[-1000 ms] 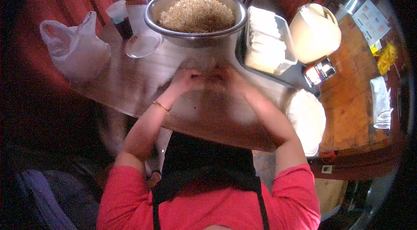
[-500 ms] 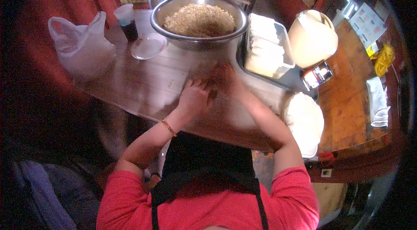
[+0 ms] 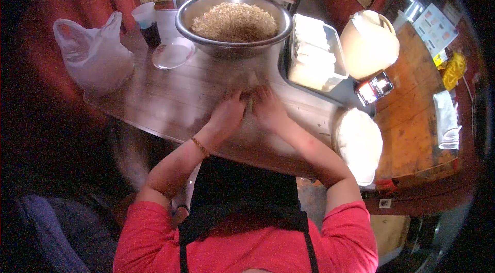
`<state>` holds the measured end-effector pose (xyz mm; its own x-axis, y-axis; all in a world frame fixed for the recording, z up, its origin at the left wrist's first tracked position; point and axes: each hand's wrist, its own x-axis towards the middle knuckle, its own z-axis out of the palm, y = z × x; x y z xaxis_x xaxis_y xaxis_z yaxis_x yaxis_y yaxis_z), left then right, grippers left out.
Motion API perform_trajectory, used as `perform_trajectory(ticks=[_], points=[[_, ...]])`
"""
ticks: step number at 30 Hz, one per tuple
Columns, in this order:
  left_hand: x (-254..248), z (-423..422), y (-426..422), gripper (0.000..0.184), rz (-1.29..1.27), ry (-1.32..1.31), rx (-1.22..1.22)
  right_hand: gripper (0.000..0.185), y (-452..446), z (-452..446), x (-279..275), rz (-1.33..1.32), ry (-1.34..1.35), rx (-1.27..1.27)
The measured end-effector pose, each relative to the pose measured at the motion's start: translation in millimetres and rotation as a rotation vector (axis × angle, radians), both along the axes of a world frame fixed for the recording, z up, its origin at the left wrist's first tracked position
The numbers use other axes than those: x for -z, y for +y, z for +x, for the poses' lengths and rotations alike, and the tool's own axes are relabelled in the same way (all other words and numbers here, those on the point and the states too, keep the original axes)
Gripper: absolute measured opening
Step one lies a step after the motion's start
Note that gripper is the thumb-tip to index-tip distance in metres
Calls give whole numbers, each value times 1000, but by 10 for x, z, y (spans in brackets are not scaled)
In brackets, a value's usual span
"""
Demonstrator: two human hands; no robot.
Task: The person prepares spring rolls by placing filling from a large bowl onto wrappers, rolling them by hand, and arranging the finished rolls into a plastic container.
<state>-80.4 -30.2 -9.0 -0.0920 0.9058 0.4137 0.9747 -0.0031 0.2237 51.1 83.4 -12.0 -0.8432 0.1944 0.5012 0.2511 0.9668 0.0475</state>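
Observation:
My left hand [image 3: 229, 110] and my right hand [image 3: 269, 109] are close together over the near middle of the table, fingers curled inward. Between them a thin pale sheet [image 3: 252, 80] shows faintly, its pointed end sticking out past my fingertips. Most of it is hidden by my fingers, and I cannot tell what is inside it. Beyond my hands stands a large steel bowl [image 3: 233, 45] heaped with a light-brown shredded filling [image 3: 234, 20]. To the right of my right hand is a whitish, rounded stack [image 3: 358, 141] in a white tray.
A clear container [image 3: 339, 61] of white folded pieces stands right of the bowl, near a beige jug [image 3: 368, 46] and a lit phone [image 3: 375, 88]. At left are a white plastic bag [image 3: 95, 61], a cup of dark liquid [image 3: 149, 30] and a small plate [image 3: 174, 54].
My right hand, blurred and farther forward before, has come back toward me beside my left hand. The fingers of both hands now meet around the thin pale sheet.

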Motion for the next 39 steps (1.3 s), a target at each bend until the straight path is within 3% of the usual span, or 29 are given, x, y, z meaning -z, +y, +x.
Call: perform_trajectory(ticks=[5, 7, 10, 11, 13, 14, 16, 18, 21, 23, 26, 31, 33, 35, 37, 39], points=[[-129, -249, 150, 28, -214, -102, 18, 46, 199, -155, 32, 131, 61, 0], [-212, -433, 213, 22, -311, -24, 177, 37, 329, -277, 56, -123, -22, -65], [-355, -544, 294, 15, -232, 99, 229, 39, 434, -169, -137, 5, -265, -54], [-481, -510, 272, 22, -265, -157, 191, 39, 421, -208, -251, 4, -265, -54], [-421, -593, 354, 25, -227, -188, 237, 31, 350, -357, -595, -1717, -216, 97], [-366, -669, 427, 28, -188, -218, 283, 31, 613, -443, -329, -1718, -218, 96], [-61, -902, 688, 29, -213, -235, 362, 34, 1259, -556, 458, -1928, -253, -401], [11, -1026, 796, 26, -280, -285, 504, 36, 1280, -493, 353, -1976, -246, -381], [-49, -1044, 827, 28, -298, -386, 537, 50, 1338, -478, 334, -2053, -216, -548], [-205, -1018, 741, 29, -318, -376, 507, 68, 1159, -405, 21, -1995, -287, -561], [-547, -936, 597, 30, -398, -374, 435, 80, 1067, -370, -180, -1887, -292, -488], [-533, -1010, 697, 30, -483, -338, 443, 74, 971, -357, -237, -1917, -108, -500], [-598, -991, 642, 28, -398, -277, 410, 73, 975, -345, -180, -1883, -74, -518], [-458, -954, 668, 25, -334, -209, 337, 57, 1116, -390, 143, -1972, 145, -602], [-283, -842, 660, 23, -273, -140, 261, 47, 768, -483, -226, -2003, 134, -481], [-107, -605, 582, 27, -313, 455, 78, 38, 526, -445, -479, -2031, 122, -356]])
